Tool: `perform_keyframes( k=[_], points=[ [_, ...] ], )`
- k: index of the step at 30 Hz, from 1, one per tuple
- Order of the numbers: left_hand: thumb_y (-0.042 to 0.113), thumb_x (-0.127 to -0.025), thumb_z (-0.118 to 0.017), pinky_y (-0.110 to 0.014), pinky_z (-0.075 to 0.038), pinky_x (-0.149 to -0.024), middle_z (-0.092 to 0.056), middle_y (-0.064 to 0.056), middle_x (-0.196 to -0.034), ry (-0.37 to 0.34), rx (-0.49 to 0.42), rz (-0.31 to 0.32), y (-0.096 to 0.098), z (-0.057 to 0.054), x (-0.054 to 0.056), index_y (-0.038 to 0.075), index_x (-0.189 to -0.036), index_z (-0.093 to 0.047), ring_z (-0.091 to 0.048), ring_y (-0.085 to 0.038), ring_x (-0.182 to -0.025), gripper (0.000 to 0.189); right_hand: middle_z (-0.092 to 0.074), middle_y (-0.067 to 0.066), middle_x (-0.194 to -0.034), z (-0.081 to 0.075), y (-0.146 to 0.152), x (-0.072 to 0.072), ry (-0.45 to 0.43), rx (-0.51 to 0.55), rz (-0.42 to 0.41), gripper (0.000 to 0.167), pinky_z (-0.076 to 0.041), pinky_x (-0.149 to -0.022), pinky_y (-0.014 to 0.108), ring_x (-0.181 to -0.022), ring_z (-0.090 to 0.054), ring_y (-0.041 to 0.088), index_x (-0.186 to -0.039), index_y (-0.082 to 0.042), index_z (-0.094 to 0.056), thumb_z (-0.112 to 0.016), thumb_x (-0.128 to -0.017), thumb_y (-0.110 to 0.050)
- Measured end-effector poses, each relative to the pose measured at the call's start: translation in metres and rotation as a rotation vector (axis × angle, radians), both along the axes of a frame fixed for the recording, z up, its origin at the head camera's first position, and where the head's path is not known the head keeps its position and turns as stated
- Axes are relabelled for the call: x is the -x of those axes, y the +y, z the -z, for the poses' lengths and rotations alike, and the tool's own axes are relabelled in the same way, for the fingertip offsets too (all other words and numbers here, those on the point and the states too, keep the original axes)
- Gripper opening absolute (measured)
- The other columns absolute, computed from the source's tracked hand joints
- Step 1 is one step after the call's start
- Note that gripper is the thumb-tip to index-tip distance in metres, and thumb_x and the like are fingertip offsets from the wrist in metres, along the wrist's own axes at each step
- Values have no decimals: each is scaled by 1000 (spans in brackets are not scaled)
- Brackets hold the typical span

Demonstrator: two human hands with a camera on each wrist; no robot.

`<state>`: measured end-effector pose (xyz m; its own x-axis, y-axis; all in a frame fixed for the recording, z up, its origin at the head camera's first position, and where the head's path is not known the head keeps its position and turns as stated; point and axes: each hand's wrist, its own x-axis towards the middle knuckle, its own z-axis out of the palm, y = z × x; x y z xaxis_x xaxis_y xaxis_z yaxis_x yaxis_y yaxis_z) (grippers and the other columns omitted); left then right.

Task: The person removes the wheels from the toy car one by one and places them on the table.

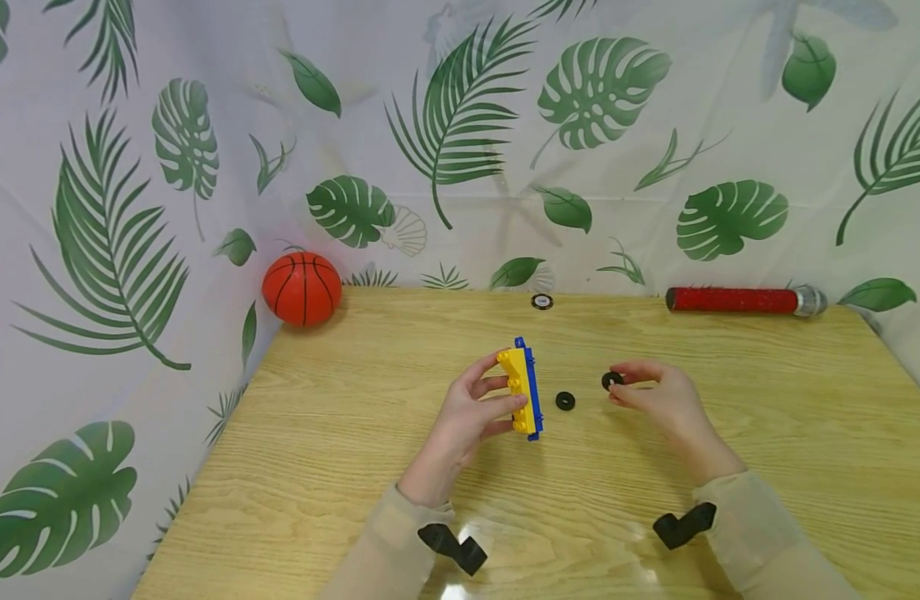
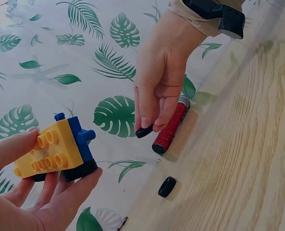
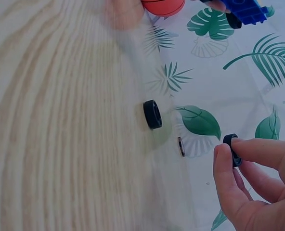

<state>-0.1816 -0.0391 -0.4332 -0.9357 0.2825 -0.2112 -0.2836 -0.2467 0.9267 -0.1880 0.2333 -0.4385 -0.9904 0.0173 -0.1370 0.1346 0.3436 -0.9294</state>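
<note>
My left hand (image 1: 467, 408) grips a toy car body made of yellow studded block on a blue base (image 1: 522, 392), held tilted on its side above the table. In the left wrist view, black wheels (image 2: 82, 170) show on the far side of the toy, and a blue axle stub (image 2: 87, 135) sticks out bare. My right hand (image 1: 666, 400) pinches a small black toy tyre (image 1: 612, 381) between thumb and fingers, apart from the car. A second black tyre (image 1: 565, 401) lies on the table between the hands.
An orange basketball (image 1: 302, 289) sits at the table's back left corner. A red microphone (image 1: 737, 301) lies along the back right edge. Between them is a small black-and-white poker chip (image 1: 542, 302). A leaf-print cloth (image 1: 460, 242) hangs behind the wooden table (image 1: 317, 467).
</note>
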Motion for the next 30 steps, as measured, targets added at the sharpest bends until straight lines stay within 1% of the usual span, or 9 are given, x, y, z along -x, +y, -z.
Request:
perform_keyframes(
  k=[4, 7, 13, 19, 22, 24, 27, 30],
  points=[
    [-1, -87, -73, -36, -62, -73, -60, -9, -115, -5, -5, -4, -1, 1, 1, 19, -144, -50, -68, -18, -90, 65, -51, 25, -125, 2, 3, 1, -27, -71, 9, 50, -56, -75, 17, -81, -63, -3, -137, 9, -52, -68, -92, -6],
    [-2, -87, -73, -36, -62, -73, -60, -9, -115, -9, -7, -8, -1, 0, 1, 19, -144, -50, -68, -18, -90, 65, -53, 27, -127, 4, 5, 2, -33, -123, 11, 51, -53, -73, 14, -82, -63, -1, -136, 7, -54, -71, -90, -8],
    [-1, -87, -73, -37, -62, -74, -60, -9, -115, -5, -5, -8, -2, 0, 1, 19, -145, -49, -68, -19, -90, 65, -56, 27, -127, 10, 7, 5, -53, -154, 3, 51, -52, -74, 13, -84, -58, -3, -135, 6, -56, -72, -90, -9],
    [-1, -87, -73, -37, -62, -74, -60, -9, -115, -5, -10, -12, -2, 0, 1, 20, -145, -49, -68, -19, -90, 66, -57, 26, -121, 19, 7, 8, -71, -106, -14, 47, -57, -76, 19, -81, -63, -2, -134, 10, -55, -69, -90, -2],
    [-1, -86, -73, -37, -62, -74, -60, -9, -115, -3, -13, -17, -2, -1, 1, 20, -144, -49, -68, -19, -90, 66, -57, 32, -122, 22, 8, 8, -68, -82, -28, 47, -58, -75, 19, -80, -64, -2, -133, 13, -54, -68, -89, 2],
    [-2, -86, -73, -36, -62, -73, -60, -8, -114, -8, -16, -20, -2, -1, 1, 20, -144, -49, -68, -19, -90, 66, -55, 35, -126, 24, 8, 7, -72, -65, -35, 46, -58, -74, 19, -80, -64, -2, -132, 15, -53, -67, -89, 5],
    [-1, -86, -73, -36, -62, -73, -60, -8, -114, -11, -16, -24, -3, -1, 0, 20, -144, -49, -68, -19, -91, 66, -55, 36, -124, 26, 8, 7, -83, -35, -36, 46, -58, -73, 20, -79, -64, -1, -131, 18, -52, -66, -88, 9],
    [-1, -87, -73, -35, -62, -74, -59, -8, -114, -8, -14, -22, -4, -1, 0, 21, -145, -48, -68, -19, -91, 67, -55, 30, -116, 27, 8, 6, -89, 8, -38, 46, -59, -74, 21, -78, -64, 0, -131, 21, -49, -63, -88, 13]
  ],
)
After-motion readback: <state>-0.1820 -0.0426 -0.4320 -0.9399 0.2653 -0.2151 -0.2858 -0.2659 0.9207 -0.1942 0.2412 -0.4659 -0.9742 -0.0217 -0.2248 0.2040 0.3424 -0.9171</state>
